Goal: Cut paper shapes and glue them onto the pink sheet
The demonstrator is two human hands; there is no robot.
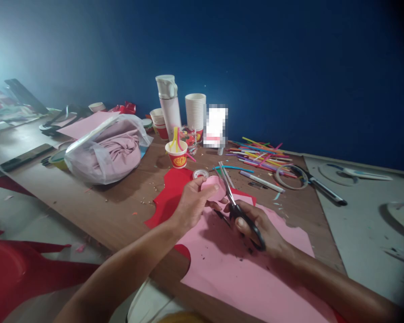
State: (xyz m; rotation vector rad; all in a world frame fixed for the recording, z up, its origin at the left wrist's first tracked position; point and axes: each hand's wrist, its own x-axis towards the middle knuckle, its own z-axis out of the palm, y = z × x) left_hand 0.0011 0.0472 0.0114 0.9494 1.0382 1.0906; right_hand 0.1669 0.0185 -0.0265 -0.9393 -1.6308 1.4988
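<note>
Left hand [191, 202] pinches rounded pink paper [213, 182], right hand [265, 225] curls around scissors [234, 208].

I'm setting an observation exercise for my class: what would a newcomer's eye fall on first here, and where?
Probably the black-handled scissors in the right hand, blades beside the round pink piece in the left hand, above a large pink sheet. Next, perhaps, the heap of multicoloured strips towards the back right of the table, and the white flask standing before the blue wall.
</note>
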